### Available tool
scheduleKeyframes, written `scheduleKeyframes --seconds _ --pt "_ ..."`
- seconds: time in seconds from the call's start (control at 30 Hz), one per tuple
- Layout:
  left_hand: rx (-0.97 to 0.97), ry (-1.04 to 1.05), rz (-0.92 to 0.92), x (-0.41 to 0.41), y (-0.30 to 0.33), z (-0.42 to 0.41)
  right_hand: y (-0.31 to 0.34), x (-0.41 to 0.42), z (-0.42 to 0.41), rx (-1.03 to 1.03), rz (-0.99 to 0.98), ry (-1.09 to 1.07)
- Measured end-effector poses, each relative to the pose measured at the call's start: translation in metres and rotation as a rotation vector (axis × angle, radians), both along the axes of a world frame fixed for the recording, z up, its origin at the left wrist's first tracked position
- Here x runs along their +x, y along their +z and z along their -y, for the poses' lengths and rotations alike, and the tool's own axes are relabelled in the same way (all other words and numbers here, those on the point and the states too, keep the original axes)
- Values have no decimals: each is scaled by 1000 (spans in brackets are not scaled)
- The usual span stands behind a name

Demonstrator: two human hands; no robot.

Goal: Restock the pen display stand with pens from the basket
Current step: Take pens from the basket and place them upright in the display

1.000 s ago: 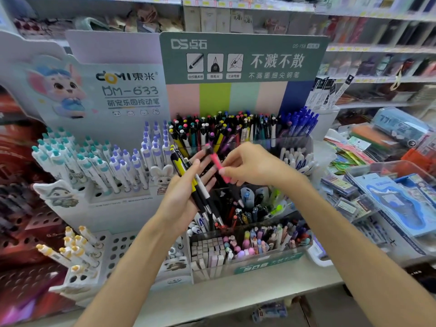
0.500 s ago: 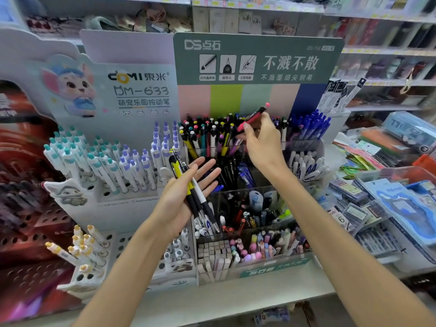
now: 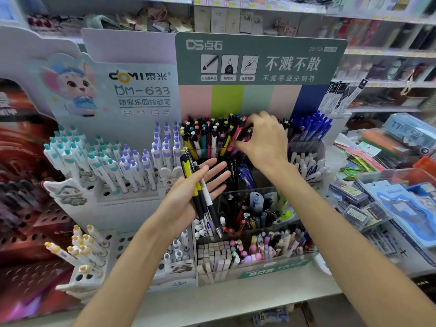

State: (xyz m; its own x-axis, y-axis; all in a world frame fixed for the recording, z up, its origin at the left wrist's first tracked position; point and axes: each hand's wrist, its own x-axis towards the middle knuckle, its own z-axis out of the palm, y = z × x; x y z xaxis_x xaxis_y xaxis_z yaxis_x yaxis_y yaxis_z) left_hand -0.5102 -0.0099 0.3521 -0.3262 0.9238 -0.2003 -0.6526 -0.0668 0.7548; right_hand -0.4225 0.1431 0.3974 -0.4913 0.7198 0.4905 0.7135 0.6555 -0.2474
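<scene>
Left hand [image 3: 188, 206] lies open at centre frame, pens [image 3: 200, 192] across its palm; right hand [image 3: 262, 140] pinches a pink pen [image 3: 237, 133] (blurred) above the display stand [image 3: 259, 64]

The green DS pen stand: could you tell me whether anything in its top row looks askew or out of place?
Yes. A pink pen lies tilted across the upright pens in the top row of the DS stand, pinched by the right hand, not seated yet. The left hand cradles spare pens.
</scene>
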Motion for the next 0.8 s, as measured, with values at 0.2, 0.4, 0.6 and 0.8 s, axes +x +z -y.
scheduleKeyframes --seconds 0.2,0.4,0.6,0.8 --pt "56 -13 76 2 4 5 -17 10 3 31 -154 161" --pt "124 40 -11 3 7 4 -6 26 27 -143 -355 199" --pt "143 49 -103 14 8 -5 -9 44 65 -909 27 462" --pt "38 33 -326 23 5 -13 -9 61 54 -942 -129 459"
